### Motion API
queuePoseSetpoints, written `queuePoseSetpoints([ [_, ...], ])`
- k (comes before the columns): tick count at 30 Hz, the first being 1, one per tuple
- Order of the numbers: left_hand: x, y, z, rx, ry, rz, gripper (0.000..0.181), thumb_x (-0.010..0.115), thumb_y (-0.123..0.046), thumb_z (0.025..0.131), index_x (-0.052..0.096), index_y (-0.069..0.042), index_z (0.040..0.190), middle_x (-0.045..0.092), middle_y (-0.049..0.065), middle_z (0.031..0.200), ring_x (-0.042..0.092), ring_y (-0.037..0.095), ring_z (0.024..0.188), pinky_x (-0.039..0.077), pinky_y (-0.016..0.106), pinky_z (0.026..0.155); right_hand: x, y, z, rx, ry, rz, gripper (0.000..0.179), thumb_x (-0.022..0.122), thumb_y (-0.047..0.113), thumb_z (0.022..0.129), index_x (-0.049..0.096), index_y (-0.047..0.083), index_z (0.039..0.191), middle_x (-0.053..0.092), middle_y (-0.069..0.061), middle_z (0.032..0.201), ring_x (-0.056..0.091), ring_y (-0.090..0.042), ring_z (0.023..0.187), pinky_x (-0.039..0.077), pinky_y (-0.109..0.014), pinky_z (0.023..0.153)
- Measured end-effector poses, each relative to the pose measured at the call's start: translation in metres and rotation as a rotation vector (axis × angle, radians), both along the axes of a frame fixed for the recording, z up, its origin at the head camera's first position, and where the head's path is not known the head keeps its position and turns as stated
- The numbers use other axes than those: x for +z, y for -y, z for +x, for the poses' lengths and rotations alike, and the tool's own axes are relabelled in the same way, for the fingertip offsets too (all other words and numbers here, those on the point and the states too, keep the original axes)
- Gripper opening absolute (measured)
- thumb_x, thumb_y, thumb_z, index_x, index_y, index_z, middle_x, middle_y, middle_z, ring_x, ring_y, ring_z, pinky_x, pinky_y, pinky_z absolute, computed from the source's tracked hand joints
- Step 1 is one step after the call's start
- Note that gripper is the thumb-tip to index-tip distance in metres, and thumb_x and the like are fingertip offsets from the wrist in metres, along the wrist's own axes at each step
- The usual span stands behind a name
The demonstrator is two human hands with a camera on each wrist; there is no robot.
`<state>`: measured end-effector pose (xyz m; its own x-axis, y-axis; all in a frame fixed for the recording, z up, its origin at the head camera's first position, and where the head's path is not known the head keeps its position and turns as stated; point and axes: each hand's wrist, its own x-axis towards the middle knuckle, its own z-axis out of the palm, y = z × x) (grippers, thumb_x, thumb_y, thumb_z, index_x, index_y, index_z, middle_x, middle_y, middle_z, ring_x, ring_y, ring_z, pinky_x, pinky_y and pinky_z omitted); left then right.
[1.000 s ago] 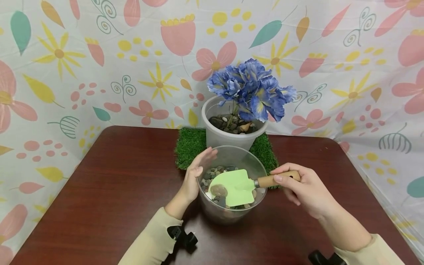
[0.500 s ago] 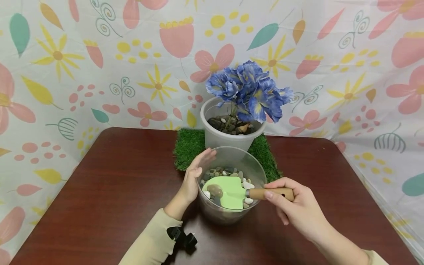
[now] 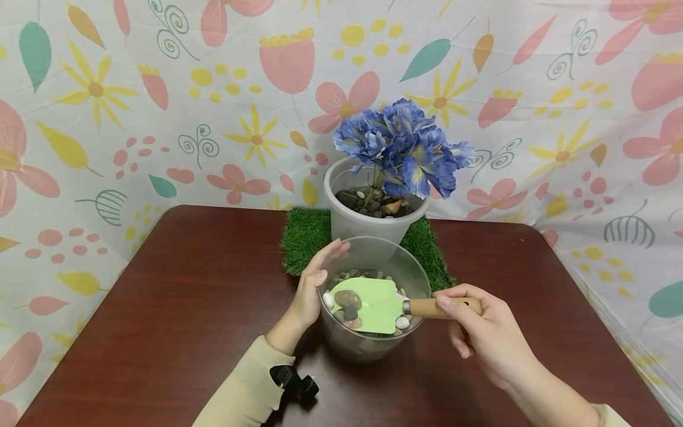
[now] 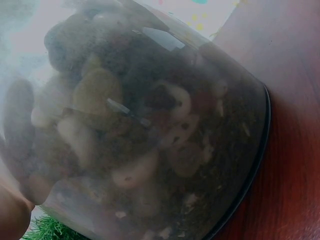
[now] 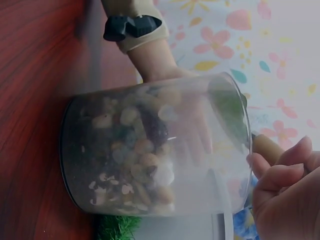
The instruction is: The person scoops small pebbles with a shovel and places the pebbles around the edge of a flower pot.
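My right hand (image 3: 493,332) grips the wooden handle of a small trowel (image 3: 373,305), its light green blade inside a clear plastic bucket (image 3: 368,350). Several stones lie on the blade, among them a large brown pebble (image 3: 348,299). My left hand (image 3: 309,292) rests against the bucket's left side, fingers extended along the wall and thumb by the rim. More pebbles (image 5: 145,160) fill the lower part of the bucket, seen through its wall in the right wrist view. There my right hand (image 5: 287,192) is beside the rim, and the blade shows blurred through the plastic.
Behind the bucket, a white flowerpot (image 3: 368,225) with blue flowers (image 3: 402,145) and dark stones stands on an artificial grass mat (image 3: 305,237). The brown table (image 3: 213,308) lies beneath everything. A floral-patterned cloth (image 3: 187,89) hangs behind.
The trowel went down and left in the bucket, then rose slightly to the right. More stones now lie on its blade. My left hand stayed against the bucket.
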<state>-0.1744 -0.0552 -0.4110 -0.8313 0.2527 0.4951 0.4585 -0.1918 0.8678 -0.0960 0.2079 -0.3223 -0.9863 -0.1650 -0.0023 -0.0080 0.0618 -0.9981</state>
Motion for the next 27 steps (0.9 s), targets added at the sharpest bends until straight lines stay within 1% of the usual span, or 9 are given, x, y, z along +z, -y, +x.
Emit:
queuePoseSetpoints([
  [6, 0.0006, 0.0001, 0.0004, -0.003, 0.009, 0.012, 0.063, 0.024, -0.017, 0.087, 0.025, 0.009, 0.144, 0.036, 0.034, 0.142, 0.036, 0.048, 0.131, 0.026, 0.06, 0.11, 0.0035, 0.0041, -0.0002, -0.032, 0.049, -0.001, 0.01, 0.055, 0.014, 0.093, 0.063, 0.009, 0.096, 0.063, 0.007, 0.061, 0.043, -0.006, 0.036, 0.033, -0.027, 0.034],
  [13, 0.0012, 0.0003, 0.0017, -0.007, 0.009, 0.001, 0.062, 0.024, -0.02, 0.089, 0.024, 0.008, 0.145, 0.035, 0.033, 0.143, 0.035, 0.048, 0.132, 0.026, 0.06, 0.11, 0.0043, 0.007, 0.0002, -0.057, 0.075, -0.016, 0.008, 0.055, 0.017, 0.094, 0.061, 0.013, 0.09, 0.062, 0.006, 0.057, 0.045, -0.006, 0.036, 0.033, -0.027, 0.034],
  [18, 0.0005, 0.0003, 0.0011, -0.004, -0.007, -0.011, 0.063, 0.024, -0.021, 0.089, 0.024, 0.009, 0.145, 0.036, 0.033, 0.142, 0.035, 0.049, 0.131, 0.026, 0.061, 0.11, 0.0033, 0.0056, 0.0008, -0.05, 0.077, -0.049, 0.01, 0.053, 0.018, 0.095, 0.061, 0.014, 0.091, 0.071, 0.005, 0.069, 0.046, -0.006, 0.037, 0.034, -0.025, 0.035],
  [25, 0.0003, -0.0002, 0.0002, 0.005, -0.018, -0.006, 0.063, 0.025, -0.019, 0.088, 0.025, 0.01, 0.144, 0.037, 0.034, 0.141, 0.036, 0.049, 0.129, 0.027, 0.061, 0.109, 0.0, 0.0048, 0.0013, -0.052, 0.069, -0.089, 0.011, 0.052, 0.016, 0.095, 0.063, 0.015, 0.092, 0.071, 0.005, 0.076, 0.047, -0.007, 0.038, 0.035, -0.023, 0.036],
  [27, 0.001, -0.0002, 0.0005, 0.005, -0.02, -0.002, 0.063, 0.025, -0.019, 0.088, 0.025, 0.01, 0.144, 0.037, 0.034, 0.141, 0.037, 0.049, 0.129, 0.027, 0.061, 0.109, -0.0017, 0.0043, 0.0012, -0.051, 0.06, -0.108, 0.013, 0.051, 0.015, 0.095, 0.064, 0.014, 0.094, 0.071, 0.004, 0.081, 0.047, -0.007, 0.038, 0.034, -0.023, 0.036],
])
